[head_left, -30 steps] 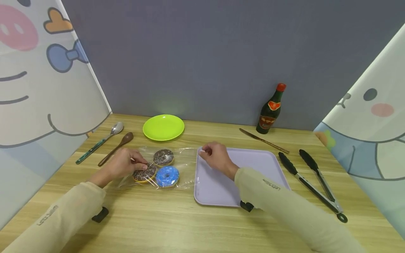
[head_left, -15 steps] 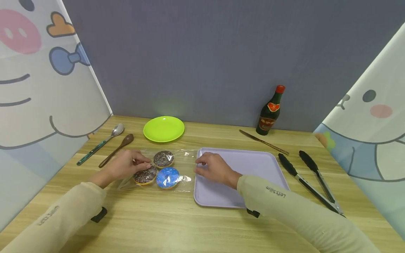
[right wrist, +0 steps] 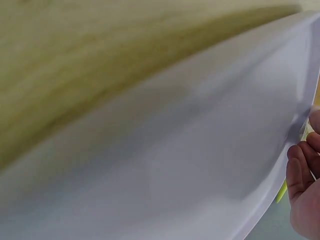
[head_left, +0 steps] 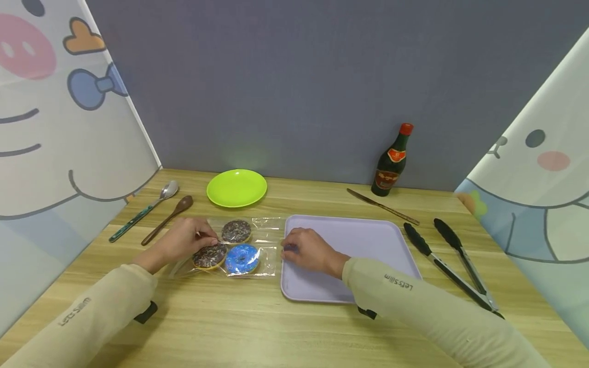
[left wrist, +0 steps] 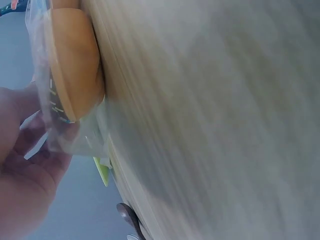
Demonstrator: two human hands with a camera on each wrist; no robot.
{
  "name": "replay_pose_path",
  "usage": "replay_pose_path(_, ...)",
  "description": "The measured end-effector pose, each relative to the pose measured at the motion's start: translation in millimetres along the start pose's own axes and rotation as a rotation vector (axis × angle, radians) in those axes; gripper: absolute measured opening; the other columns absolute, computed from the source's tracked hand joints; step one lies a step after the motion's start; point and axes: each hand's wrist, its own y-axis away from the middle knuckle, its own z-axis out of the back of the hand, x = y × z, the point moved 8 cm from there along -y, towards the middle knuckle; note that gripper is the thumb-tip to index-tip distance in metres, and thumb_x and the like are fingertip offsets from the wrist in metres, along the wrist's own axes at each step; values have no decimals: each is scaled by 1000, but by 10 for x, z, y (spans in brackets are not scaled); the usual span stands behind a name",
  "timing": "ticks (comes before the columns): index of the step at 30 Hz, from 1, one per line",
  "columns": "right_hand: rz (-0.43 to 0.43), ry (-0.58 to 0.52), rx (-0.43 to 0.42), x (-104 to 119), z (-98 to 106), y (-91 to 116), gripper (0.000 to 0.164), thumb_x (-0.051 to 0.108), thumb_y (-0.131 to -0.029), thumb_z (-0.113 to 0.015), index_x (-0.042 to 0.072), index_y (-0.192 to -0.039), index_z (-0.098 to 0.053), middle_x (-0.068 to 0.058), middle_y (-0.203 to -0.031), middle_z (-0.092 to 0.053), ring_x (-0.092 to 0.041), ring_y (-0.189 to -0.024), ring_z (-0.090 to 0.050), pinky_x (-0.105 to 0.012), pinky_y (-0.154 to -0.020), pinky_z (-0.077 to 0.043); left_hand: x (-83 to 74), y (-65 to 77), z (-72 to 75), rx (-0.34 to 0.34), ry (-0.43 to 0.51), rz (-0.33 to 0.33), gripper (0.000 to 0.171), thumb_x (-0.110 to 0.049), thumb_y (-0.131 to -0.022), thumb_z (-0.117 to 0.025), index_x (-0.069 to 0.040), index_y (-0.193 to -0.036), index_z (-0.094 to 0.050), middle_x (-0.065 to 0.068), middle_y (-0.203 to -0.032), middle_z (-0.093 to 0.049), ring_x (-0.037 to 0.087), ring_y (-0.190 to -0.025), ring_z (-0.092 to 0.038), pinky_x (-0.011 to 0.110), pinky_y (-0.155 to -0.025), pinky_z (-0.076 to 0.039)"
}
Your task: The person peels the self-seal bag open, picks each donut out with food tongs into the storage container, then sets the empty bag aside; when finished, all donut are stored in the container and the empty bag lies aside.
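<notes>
A clear plastic bag lies on the table with three donuts inside. Two are dark brown with sprinkles, a rear donut and a left donut; the blue donut lies to their right. My left hand pinches the bag over the left donut, whose tan side shows through the film in the left wrist view. My right hand has curled fingers at the bag's right edge and pinches it, above the left rim of a lilac tray. Its fingertips are partly hidden.
Behind the bag sits a lime-green plate. A metal spoon and a wooden spoon lie at left. To the right are a knife, a dark bottle and black-tipped tongs.
My right hand has moved from the bag's far right corner towards me, to the middle of its edge; its fingers parted, then closed. The left hand stays almost in place.
</notes>
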Motion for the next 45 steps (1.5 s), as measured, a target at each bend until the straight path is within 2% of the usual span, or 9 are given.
replay_pose_path(6,-5,-12,19,11,-16,0,18,14,-81,-75,2,-94,-72,-3,-89,-67,-15,-86,-62,-29,-82,-48,-5,-1,-7,16,-7,-1,4,-8,-80,-76,-12,-79,-75,-13,-74,-60,4,-62,-51,25,-55,-45)
replay_pose_path(16,-6,-8,14,17,-22,13,18,15,-82,-74,2,-95,-72,-4,-89,-67,-15,-85,-62,-29,-81,-48,-42,-11,-17,31,-2,-40,7,-5,-82,-74,-12,-80,-75,-13,-75,-61,3,-63,-53,25,-56,-48)
replay_pose_path(21,23,7,8,20,-30,27,18,15,-83,-73,2,-94,-72,-4,-89,-67,-15,-84,-62,-28,-81,-48,31,24,-19,19,64,2,9,-4,-83,-72,-12,-82,-75,-10,-78,-64,5,-67,-57,25,-60,-51)
replay_pose_path(26,20,22,43,35,-57,60,21,20,-85,-73,2,-97,-72,-5,-93,-66,-17,-89,-61,-30,-84,-47,124,60,-19,-11,133,34,8,-4,-84,-71,-11,-83,-75,-1,-82,-68,8,-72,-60,26,-62,-53)
replay_pose_path(30,6,35,68,51,-83,99,23,23,-86,-72,3,-99,-72,-5,-96,-65,-17,-93,-59,-31,-87,-46,180,94,12,-29,159,73,9,-3,-85,-71,-11,-85,-75,1,-87,-69,10,-77,-62,27,-62,-53)
replay_pose_path(34,12,49,57,102,-40,149,22,23,-88,-70,3,-99,-71,-5,-96,-65,-17,-95,-59,-30,-88,-46,224,110,20,-25,174,119,8,-4,-86,-69,-9,-87,-75,2,-90,-69,13,-79,-63,27,-63,-53)
replay_pose_path(40,-5,49,11,100,150,354,24,23,-91,-65,3,-102,-71,-3,-98,-65,-17,-97,-59,-32,-85,-47,224,113,27,-28,176,138,7,-5,-85,-70,-10,-86,-75,1,-89,-70,13,-78,-64,26,-63,-53)
replay_pose_path(45,-38,47,-68,-93,420,743,23,20,-88,-67,1,-103,-70,-5,-100,-64,-18,-96,-59,-36,-83,-49,227,131,58,-39,164,141,7,-7,-85,-71,-13,-86,-75,-2,-87,-69,11,-77,-63,26,-63,-53)
